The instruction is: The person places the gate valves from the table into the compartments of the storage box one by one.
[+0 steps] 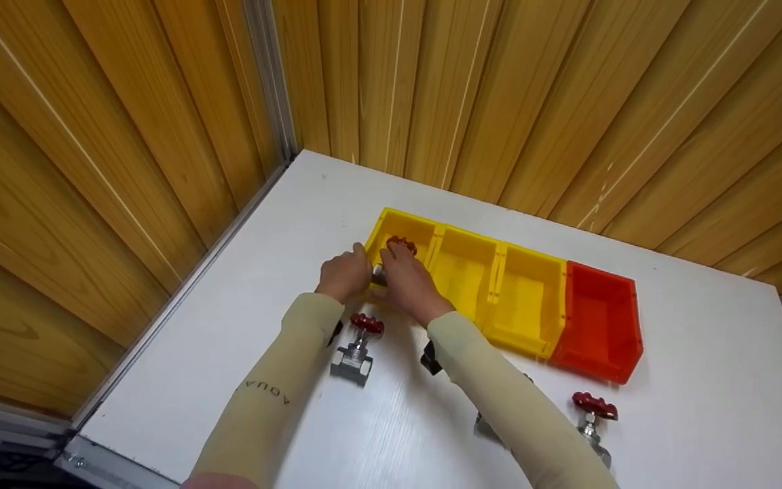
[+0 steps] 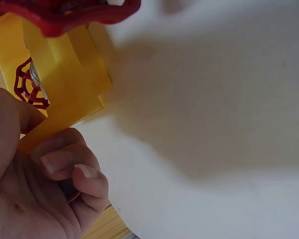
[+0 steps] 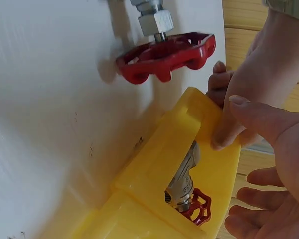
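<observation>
My left hand grips the side wall of the leftmost yellow bin, thumb inside and curled fingers outside in the left wrist view. Inside that bin lies a metal valve with a red handwheel. Over the bin's front part is my right hand. Its fingers are spread and relaxed beside the bin in the right wrist view, with nothing between them. Just in front of the bin, another valve stands on the white table, its red handwheel up and close below my left wrist.
Two more yellow bins and a red bin continue the row to the right. A valve stands at the front right of the table; another is mostly hidden by my right sleeve. Wood-panelled walls border the left and back.
</observation>
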Motion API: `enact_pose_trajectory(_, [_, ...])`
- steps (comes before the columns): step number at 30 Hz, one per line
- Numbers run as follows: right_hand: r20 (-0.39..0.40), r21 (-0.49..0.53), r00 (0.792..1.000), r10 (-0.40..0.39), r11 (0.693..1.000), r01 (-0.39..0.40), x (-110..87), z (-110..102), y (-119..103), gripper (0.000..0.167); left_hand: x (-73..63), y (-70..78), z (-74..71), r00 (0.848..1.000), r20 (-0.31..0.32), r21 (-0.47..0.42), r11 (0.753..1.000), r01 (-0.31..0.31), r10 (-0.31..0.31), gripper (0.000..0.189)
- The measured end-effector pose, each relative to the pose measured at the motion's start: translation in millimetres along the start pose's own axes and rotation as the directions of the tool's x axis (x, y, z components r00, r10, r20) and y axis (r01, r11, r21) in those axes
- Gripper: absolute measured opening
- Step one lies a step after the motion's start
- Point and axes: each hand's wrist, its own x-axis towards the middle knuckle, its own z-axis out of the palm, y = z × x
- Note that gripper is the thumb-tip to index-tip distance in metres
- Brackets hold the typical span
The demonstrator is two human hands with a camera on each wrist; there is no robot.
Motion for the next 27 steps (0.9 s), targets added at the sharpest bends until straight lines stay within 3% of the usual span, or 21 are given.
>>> enact_pose_trajectory(9, [-0.024, -0.03, 0.998, -0.062, 0.998, 0.061, -17.1, 6.0, -9.8, 0.071, -0.2, -1.0, -0.2, 0.999, -0.027, 0.0, 1.0, -0.03, 0.03, 0.035])
enact_pose_trajectory(14, [-0.012, 0.018, 0.996, -0.091, 0.996, 0.091, -28.7, 11.9, -15.6, 0.078, 0.4, -2.0, 0.6, 0.999, -0.023, 0.008, 1.0, -0.029, 0.029, 0.036])
enact_pose_trajectory(19, [0.026, 0.056, 0.995, -0.097, 0.994, 0.095, -38.6, 17.5, -19.5, 0.092, 0.1, -2.5, -1.0, 0.999, -0.016, -0.001, 1.0, -0.028, 0.028, 0.029])
enact_pose_trajectory(27, [0.033, 0.034, 0.995, -0.093, 0.995, 0.092, -48.2, 28.6, -24.8, 0.091, -2.4, -3.9, -1.2, 0.998, -0.028, 0.0, 0.999, -0.048, 0.048, 0.024])
